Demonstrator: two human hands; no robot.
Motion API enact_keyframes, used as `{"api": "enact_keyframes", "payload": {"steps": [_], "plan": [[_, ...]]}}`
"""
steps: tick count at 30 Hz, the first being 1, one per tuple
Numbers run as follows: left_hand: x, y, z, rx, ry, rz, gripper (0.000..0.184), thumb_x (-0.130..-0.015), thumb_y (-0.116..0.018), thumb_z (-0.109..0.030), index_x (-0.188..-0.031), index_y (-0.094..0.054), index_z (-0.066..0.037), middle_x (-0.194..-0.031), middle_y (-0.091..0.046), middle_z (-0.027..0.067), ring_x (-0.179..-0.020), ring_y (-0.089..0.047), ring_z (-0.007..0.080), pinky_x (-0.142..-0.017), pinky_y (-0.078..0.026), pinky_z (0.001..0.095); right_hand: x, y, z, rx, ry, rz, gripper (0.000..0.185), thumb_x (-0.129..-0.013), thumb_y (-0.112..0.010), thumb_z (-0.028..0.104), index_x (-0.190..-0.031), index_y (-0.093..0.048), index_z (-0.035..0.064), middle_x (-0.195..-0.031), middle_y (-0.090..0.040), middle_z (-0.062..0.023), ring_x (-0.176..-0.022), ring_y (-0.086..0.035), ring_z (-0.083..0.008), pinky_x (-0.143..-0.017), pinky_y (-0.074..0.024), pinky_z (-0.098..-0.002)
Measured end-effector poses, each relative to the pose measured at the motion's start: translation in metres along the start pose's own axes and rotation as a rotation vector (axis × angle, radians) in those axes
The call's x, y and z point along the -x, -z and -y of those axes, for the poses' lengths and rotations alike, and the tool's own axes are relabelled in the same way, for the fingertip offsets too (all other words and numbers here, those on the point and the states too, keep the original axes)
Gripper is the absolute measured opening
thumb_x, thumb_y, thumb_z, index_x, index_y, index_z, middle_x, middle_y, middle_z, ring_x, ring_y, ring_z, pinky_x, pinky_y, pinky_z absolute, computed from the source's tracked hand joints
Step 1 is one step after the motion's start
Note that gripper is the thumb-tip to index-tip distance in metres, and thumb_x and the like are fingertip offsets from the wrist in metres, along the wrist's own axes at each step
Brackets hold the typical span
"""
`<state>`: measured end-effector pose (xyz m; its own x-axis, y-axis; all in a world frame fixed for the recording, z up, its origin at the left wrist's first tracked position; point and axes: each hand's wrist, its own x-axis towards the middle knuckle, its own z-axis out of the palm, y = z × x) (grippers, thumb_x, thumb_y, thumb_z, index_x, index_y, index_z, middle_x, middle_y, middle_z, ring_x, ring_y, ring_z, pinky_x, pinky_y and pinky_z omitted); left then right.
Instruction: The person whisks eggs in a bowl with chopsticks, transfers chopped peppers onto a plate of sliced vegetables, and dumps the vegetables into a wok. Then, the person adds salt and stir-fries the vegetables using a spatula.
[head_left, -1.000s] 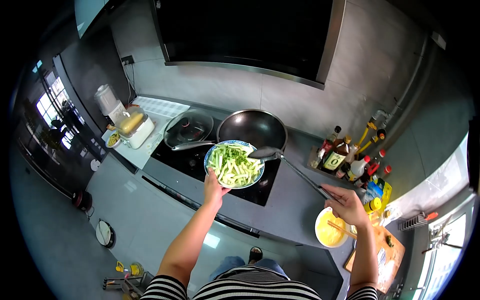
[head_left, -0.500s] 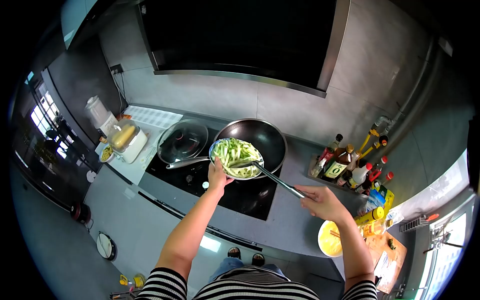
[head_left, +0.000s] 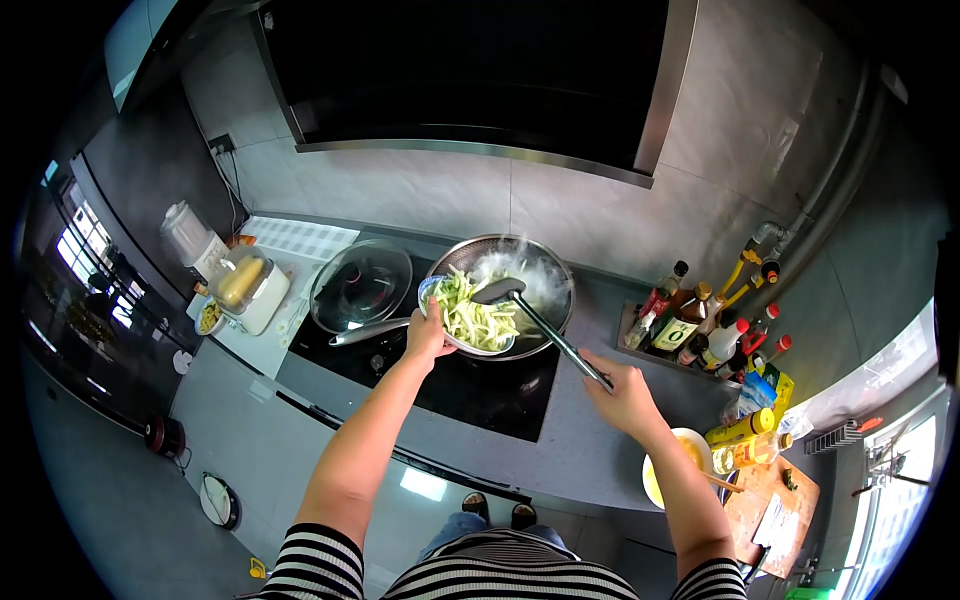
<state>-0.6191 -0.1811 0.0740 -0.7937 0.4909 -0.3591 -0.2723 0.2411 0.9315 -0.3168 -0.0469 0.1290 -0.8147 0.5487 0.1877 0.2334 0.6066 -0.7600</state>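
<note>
Currently, left hand (head_left: 428, 337): bowl (head_left: 429, 287); right hand (head_left: 622, 395): spatula (head_left: 550, 332), over wok edge (head_left: 569, 300); bottles (head_left: 682, 322) apart.

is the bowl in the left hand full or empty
Fairly full: pale green strips lie heaped across the bowl in the left hand.

Wok (head_left: 545, 262): ahead of right hand (head_left: 622, 392). Lidded pan (head_left: 362, 285): left of wok. Bottles (head_left: 684, 322): right of right hand, on table (head_left: 480, 452).
</note>
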Motion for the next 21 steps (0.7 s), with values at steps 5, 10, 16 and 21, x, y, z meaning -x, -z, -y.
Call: {"api": "enact_keyframes", "payload": {"steps": [5, 10, 16, 21], "plan": [[0.002, -0.002, 0.000, -0.038, -0.011, -0.021, 0.055, -0.099, -0.036, -0.055, -0.124, -0.043, -0.006, -0.108, -0.061, 0.0119, -0.088, -0.066, 0.0228, -0.072, -0.059, 0.0442, -0.009, -0.016, 0.009, -0.015, 0.245, 0.038, 0.043, -0.081, -0.062, 0.002, -0.124, -0.060, 0.0058, -0.105, -0.066, -0.0202, -0.086, -0.065, -0.0366, -0.078, -0.0521, -0.0384], [-0.009, 0.004, -0.001, -0.034, -0.025, -0.054, 0.053, -0.099, -0.038, -0.052, -0.121, -0.043, -0.005, -0.107, -0.060, 0.0139, -0.083, -0.066, 0.0238, -0.068, -0.060, 0.0434, -0.012, -0.025, -0.014, 0.315, 0.266, 0.047, 0.050, -0.082, -0.061, 0.007, -0.131, -0.055, 0.0132, -0.090, -0.062, -0.0135, -0.075, -0.063, -0.0350, -0.068, -0.0524, -0.0428], [-0.001, 0.014, -0.010, -0.069, -0.015, -0.092, 0.047, -0.100, -0.041, -0.048, -0.123, -0.041, -0.006, -0.111, -0.059, 0.0147, -0.091, -0.066, 0.0252, -0.076, -0.058, 0.0477, -0.006, -0.022, -0.039, 0.645, 0.240, 0.078, 0.060, -0.079, -0.060, 0.006, -0.137, -0.049, 0.0198, -0.093, -0.059, -0.0103, -0.072, -0.063, -0.0331, -0.065, -0.0543, -0.0415], [0.009, 0.026, -0.017, 0.023, 0.024, -0.035, 0.039, -0.102, -0.040, -0.037, -0.125, -0.038, -0.006, -0.114, -0.058, 0.0144, -0.092, -0.066, 0.0262, -0.074, -0.059, 0.0457, -0.013, -0.028, -0.026, 0.458, 0.304, -0.119, 0.053, -0.082, -0.061, 0.010, -0.134, -0.052, 0.0206, -0.092, -0.059, -0.0085, -0.071, -0.064, -0.0311, -0.063, -0.0544, -0.0407]]}}
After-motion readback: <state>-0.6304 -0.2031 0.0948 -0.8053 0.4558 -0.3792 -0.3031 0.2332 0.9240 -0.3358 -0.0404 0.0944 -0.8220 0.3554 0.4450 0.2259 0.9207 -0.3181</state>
